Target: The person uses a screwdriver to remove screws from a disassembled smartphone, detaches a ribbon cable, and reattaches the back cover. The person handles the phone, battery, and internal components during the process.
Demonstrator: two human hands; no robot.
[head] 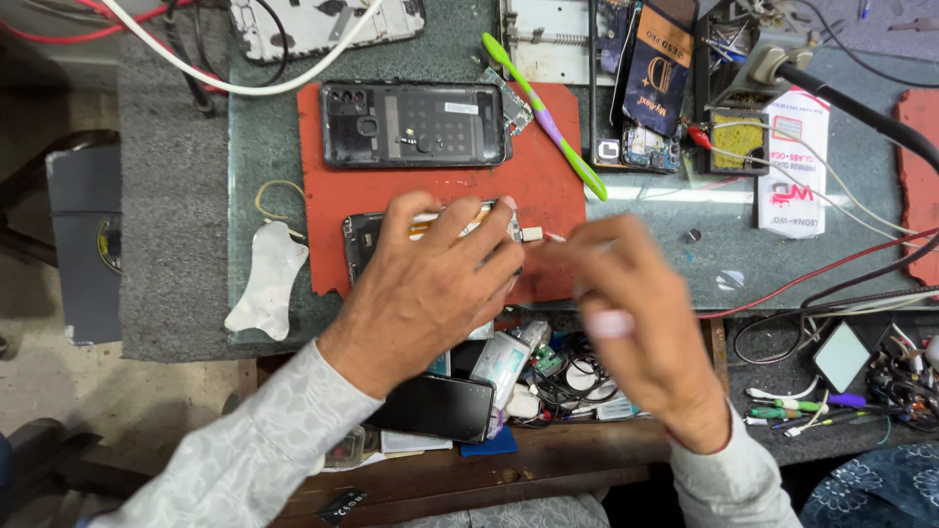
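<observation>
Now I am pressing my left hand (430, 284) flat on the open phone (364, 235) on the red mat (548, 186), so it is not sliding. My right hand (636, 323), fingers pinched together, is bringing a small plug (533, 234) to its right end.

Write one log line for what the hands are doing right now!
left hand: pressing phone on red mat | right hand: at plug, blurred | second phone: above, open, untouched

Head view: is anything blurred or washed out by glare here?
Head view: the right hand is smeared by motion blur, its fingers indistinct; the left hand on the phone is sharp; a bright glare strip crosses the glass top beside the red mat.
</observation>
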